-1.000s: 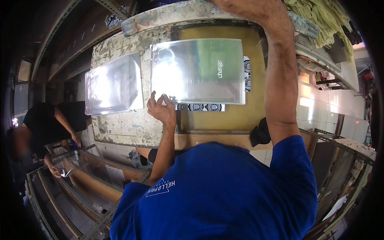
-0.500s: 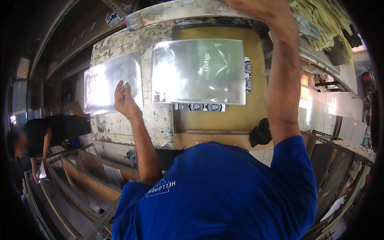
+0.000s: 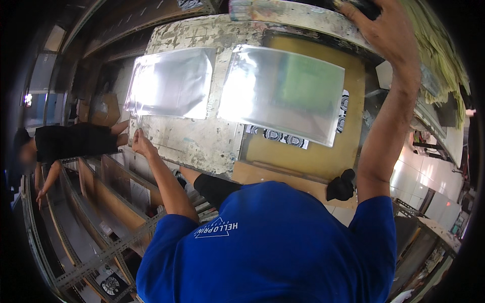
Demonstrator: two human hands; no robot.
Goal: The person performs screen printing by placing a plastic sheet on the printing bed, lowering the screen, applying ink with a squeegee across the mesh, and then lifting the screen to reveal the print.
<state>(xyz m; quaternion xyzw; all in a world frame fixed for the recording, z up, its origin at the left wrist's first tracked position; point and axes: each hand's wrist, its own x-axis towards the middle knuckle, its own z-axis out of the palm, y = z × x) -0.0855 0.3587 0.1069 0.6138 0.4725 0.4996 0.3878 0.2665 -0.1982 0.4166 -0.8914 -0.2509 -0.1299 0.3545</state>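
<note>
Two clear plastic sheets lie side by side on a worn, paint-marked table (image 3: 169, 139). The left clear plastic sheet (image 3: 174, 83) has white print by its right edge. My left hand (image 3: 145, 145) is just off its near-left corner, thumb and fingers pinched together; what they hold, if anything, I cannot make out. The right clear plastic sheet (image 3: 283, 96) lies over a yellowish board (image 3: 323, 151), with black-and-white patterned paper (image 3: 285, 137) showing from under it. My right hand (image 3: 391, 38) reaches past the table's far right corner, fingertips partly cut off by the upper edge.
A black bundled cloth (image 3: 341, 185) rests on the brown strip at the board's near edge. Pale yellow-green cloths (image 3: 434, 40) hang at the far right. Wooden-framed racks (image 3: 86, 189) stand at the left, where another person (image 3: 73, 144) bends over them.
White print that showed on the right sheet now shows on the left one. My left hand has moved off the left sheet toward its near corner. My right hand has shifted right.
</note>
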